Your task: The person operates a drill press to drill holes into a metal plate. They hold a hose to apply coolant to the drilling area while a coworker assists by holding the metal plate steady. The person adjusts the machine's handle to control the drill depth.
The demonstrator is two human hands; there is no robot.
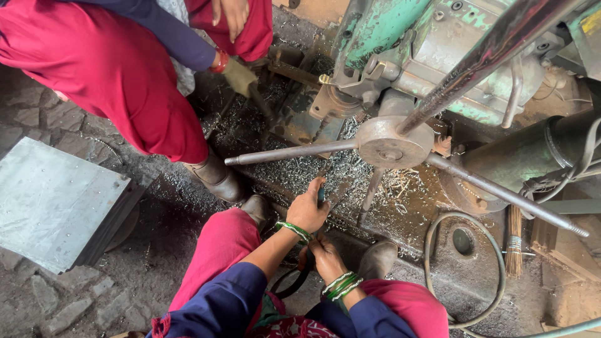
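Steel shavings [350, 172] lie uncleared on the machine bed [407, 206]; left hand [308, 209] grips a dark tool [322, 195], right hand [324, 258] curls loosely, holding unclear.

We reach our left hand [308, 211] down onto the machine bed littered with metal shavings [313, 166], fingers around a dark tool [322, 195]; our right hand [325, 258] sits just below it. Another person's gloved hand [239, 76] works nearby, beside the spoked handwheel [391, 143].

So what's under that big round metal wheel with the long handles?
Under the round hub lies a heap of shiny metal shavings on the dark machine base. Directly beneath the hub is hidden.
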